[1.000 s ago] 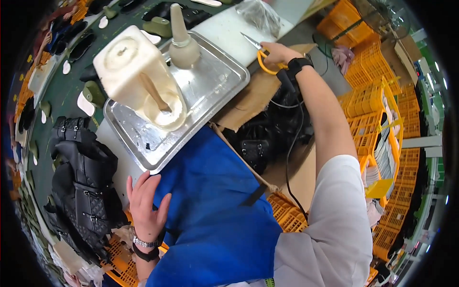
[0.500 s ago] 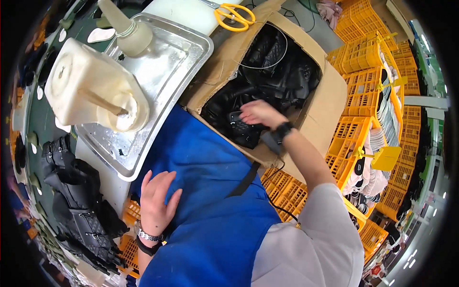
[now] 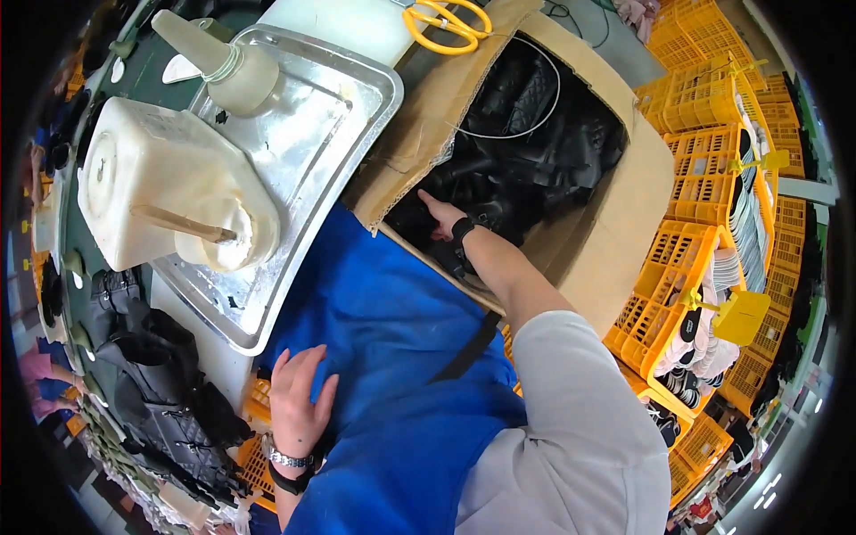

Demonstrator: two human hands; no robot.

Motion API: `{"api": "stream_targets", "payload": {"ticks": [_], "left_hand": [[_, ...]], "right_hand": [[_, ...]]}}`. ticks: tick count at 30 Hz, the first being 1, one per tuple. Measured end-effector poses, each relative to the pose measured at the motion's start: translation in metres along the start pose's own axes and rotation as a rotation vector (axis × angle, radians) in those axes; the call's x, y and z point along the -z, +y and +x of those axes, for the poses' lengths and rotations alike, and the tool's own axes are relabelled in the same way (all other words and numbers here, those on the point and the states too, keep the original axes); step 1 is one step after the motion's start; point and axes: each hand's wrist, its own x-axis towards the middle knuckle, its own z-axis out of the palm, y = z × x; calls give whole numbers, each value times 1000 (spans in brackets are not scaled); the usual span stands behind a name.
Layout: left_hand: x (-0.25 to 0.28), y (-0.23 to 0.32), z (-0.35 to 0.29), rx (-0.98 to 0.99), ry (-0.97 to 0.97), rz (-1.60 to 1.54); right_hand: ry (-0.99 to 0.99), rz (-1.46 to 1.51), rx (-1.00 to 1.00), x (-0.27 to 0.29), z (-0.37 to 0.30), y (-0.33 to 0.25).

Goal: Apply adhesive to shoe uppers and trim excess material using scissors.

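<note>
My right hand (image 3: 443,218) reaches down into an open cardboard box (image 3: 644,178), near its left side. Its visible digits are spread apart against the black leather boot uppers (image 3: 481,183), and some fingertips are lost among them. Quilted panels and small buckles show on the pieces in the box. A thin pale hoop (image 3: 508,135) lies over the uppers. Held over the blue apron (image 3: 383,330), my left hand (image 3: 299,397) is open and empty, with its fingers loosely bent. Several more black boot uppers (image 3: 160,357) are piled on the left.
A metal tray (image 3: 330,116) carries a whitish cut-open jug (image 3: 152,178) with a stick in it and a squeeze bottle (image 3: 245,80). Yellow-handled scissors (image 3: 455,36) lie by the box. Stacked yellow crates (image 3: 691,196) with shoe parts stand at right.
My right hand has moved left and lower inside the box, to its left side among the black uppers. My left hand stays open over the apron. The view has shifted slightly.
</note>
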Motion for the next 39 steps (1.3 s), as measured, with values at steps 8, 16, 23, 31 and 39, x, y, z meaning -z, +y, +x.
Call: {"api": "stream_targets", "payload": {"ticks": [8,16,23,31,39], "left_hand": [[-1,-1,12,-27,0,2],[1,-10,10,-56,37,0],[-1,-9,12,-76,4,-2],[-7,-15,12,-95,-22,6],[-8,-5,21,-240,3,-7]], "right_hand": [[-27,244,28,20,-23,-32],[-344,-501,-2,139,-137,-24],[157,-1408,85,165,-168,-16],[395,-1651,326,135,-174,14],[679,-1573,449,134,-179,39]]}}
